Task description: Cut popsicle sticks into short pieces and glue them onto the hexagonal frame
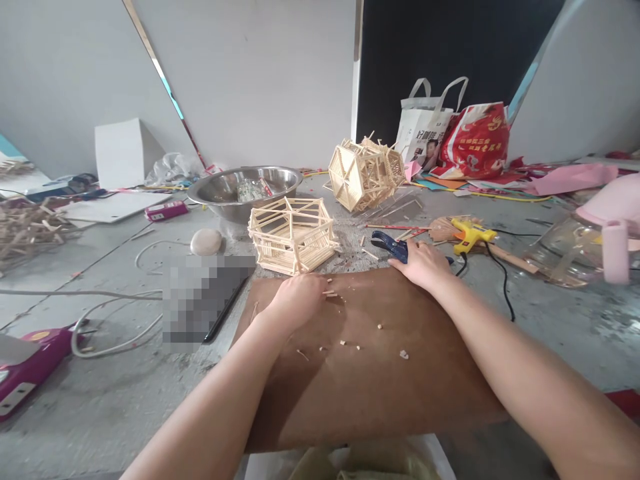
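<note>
My left hand point(303, 297) is closed around short pale wooden sticks point(330, 293), their ends poking out on its right side, above the brown board point(380, 393). Just behind it stands an open hexagonal frame point(294, 237) built of thin wooden sticks. At the board's far right corner, my right hand point(423, 263) is closed on a dark blue pliers-like hand tool point(390, 245). Its exact kind is partly hidden by the fingers. Tiny stick offcuts point(358, 347) lie scattered over the board.
Behind stand a metal bowl point(220, 190) and a larger stick structure point(365, 173). A yellow glue gun point(473, 237) and clear jug with pink lid point(560, 257) lie right. Left are a dark, partly pixelated flat device point(227, 293), cables, a purple power strip point(37, 367) and a stick pile point(30, 230).
</note>
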`<state>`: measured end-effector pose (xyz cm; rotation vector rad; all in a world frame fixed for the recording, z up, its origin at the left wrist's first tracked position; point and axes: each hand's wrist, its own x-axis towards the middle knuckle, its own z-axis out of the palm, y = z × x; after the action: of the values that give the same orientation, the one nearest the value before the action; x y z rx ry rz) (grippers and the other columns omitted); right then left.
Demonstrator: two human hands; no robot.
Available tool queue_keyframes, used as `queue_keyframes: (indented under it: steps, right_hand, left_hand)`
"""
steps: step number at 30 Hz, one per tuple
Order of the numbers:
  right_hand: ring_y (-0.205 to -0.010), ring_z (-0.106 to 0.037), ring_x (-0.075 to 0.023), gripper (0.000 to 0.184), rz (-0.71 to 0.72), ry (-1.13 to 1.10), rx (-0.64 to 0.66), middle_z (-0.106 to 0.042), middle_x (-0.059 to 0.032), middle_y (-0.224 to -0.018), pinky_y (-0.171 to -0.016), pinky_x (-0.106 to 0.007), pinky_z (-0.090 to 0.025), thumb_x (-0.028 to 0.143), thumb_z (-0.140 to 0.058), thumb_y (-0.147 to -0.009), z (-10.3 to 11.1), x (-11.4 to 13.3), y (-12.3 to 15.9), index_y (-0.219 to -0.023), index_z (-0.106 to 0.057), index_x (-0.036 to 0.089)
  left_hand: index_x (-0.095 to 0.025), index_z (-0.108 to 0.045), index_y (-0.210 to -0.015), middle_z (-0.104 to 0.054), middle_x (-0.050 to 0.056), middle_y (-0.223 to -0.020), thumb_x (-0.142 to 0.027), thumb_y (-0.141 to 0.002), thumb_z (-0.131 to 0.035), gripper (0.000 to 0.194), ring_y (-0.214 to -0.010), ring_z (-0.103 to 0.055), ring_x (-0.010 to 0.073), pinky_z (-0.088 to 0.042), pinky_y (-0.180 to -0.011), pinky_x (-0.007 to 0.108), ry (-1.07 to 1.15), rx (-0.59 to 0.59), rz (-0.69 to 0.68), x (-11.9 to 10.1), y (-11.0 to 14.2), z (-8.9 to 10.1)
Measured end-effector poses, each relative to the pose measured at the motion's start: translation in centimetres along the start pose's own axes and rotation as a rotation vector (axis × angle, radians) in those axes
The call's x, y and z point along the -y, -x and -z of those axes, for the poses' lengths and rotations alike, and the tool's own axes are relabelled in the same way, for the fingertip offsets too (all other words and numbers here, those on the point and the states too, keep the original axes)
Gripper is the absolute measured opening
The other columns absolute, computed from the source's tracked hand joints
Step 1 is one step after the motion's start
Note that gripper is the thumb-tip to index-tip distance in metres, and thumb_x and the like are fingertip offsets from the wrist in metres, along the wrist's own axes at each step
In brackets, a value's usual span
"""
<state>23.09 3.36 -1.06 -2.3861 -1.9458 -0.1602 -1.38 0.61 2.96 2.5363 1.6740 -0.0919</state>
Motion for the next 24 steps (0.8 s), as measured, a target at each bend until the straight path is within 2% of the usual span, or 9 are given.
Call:
queue_keyframes:
  steps: [4, 11, 15, 20, 24]
  right_hand:
    - [-0.097, -0.045, -0.0288, 0.065, 0.008, 0.012, 0.033, -0.05, -0.0179, -0.1, -0.075, -0.036, -0.034, 0.06, -0.034, -0.07, -0.25, 0.08, -0.07, -0.11, -0.04, 0.01]
    - [-0.097, -0.046, -0.0293, 0.068, -0.003, 0.015, 0.053, -0.049, -0.0185, -0.101, -0.076, -0.039, -0.034, 0.064, -0.028, -0.07, -0.54, 0.02, -0.2, -0.109, -0.042, 0.01]
    - [-0.097, -0.046, -0.0295, 0.066, -0.006, 0.026, 0.069, -0.05, -0.0185, -0.099, -0.076, -0.039, -0.033, 0.063, -0.026, -0.072, -0.51, 0.16, -0.12, -0.107, -0.043, 0.01]
    - [-0.094, -0.047, -0.0293, 0.066, -0.001, 0.033, 0.059, -0.051, -0.0176, -0.097, -0.074, -0.039, -0.033, 0.063, -0.026, -0.072, -0.5, 0.2, -0.06, -0.107, -0.044, 0.01]
    - [-0.097, -0.045, -0.0294, 0.067, -0.006, 0.034, 0.069, -0.049, -0.0182, -0.101, -0.076, -0.039, -0.032, 0.062, -0.025, -0.072, -0.51, 0.21, -0.15, -0.111, -0.041, 0.01]
  left_hand:
    - [-0.017, -0.059, -0.079, -0.061, 0.009, -0.078, -0.019, -0.075, -0.039, 0.021, -0.073, -0.058, 0.0217, -0.044, -0.061, 0.032, -0.094, -0.023, 0.026, 0.26, -0.3, -0.58]
    - [-0.017, -0.06, -0.075, -0.062, 0.009, -0.076, -0.023, -0.076, -0.037, 0.024, -0.07, -0.058, 0.0223, -0.044, -0.059, 0.032, -0.103, -0.029, 0.057, 0.44, -0.53, -0.96]
    - [-0.015, -0.06, -0.073, -0.062, 0.01, -0.077, -0.023, -0.077, -0.036, 0.025, -0.072, -0.058, 0.0208, -0.044, -0.062, 0.03, -0.099, -0.015, 0.079, 0.32, -0.55, -0.96]
    - [-0.015, -0.06, -0.07, -0.062, 0.009, -0.073, -0.015, -0.073, -0.038, 0.022, -0.069, -0.058, 0.018, -0.042, -0.061, 0.026, -0.1, 0.001, 0.075, 0.28, -0.62, -1.0]
    - [-0.017, -0.06, -0.07, -0.06, 0.007, -0.074, -0.021, -0.077, -0.036, 0.025, -0.069, -0.057, 0.0172, -0.041, -0.06, 0.026, -0.058, -0.064, 0.083, 0.2, -0.48, -0.76]
